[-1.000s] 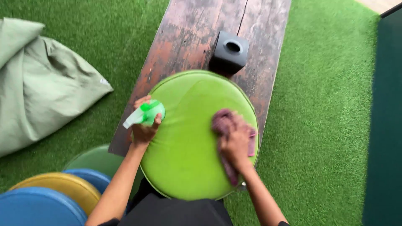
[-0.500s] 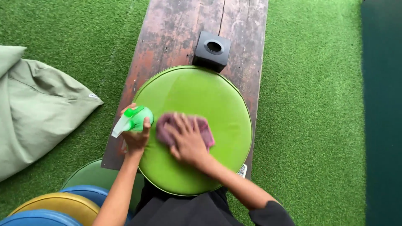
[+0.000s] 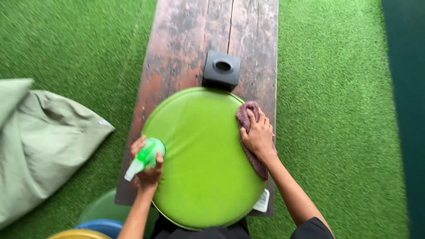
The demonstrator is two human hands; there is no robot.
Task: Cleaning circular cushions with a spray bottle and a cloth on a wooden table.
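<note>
- Since half a second ago, the right hand (image 3: 259, 135) and its purple cloth (image 3: 250, 137) swing from the middle of the cushion out to its right rim; the left hand hardly shifts.
- Far left, a pale green beanbag (image 3: 42, 141) slumps on the artificial grass (image 3: 341, 110), well apart from the work.
- Bottom left, a stack of round cushions (image 3: 99, 219) in green, blue and yellow peeks in just beside the bench, kept close at hand by the look of it.
- Left hand (image 3: 148, 166) curls tight around a green spray bottle (image 3: 144, 157), nozzle pointing out to the left, away from the cushion; the hand rests at the cushion's left rim, likely parking the bottle while also steadying the pad.
- Centre stage, the round lime-green cushion (image 3: 201, 163) lies flat across the near end of the weathered wooden bench (image 3: 186, 48), hanging over both edges, which lifts it off the grass for wiping.
- Just behind it, touching its far rim, sits a dark square box (image 3: 222, 69) with an oval opening on top.
- Right hand lies flat, fingers spread, pressing the cloth onto the right rim so it wraps the edge.
- A small white tag (image 3: 262, 201) pokes out under the cushion's lower right.
</note>
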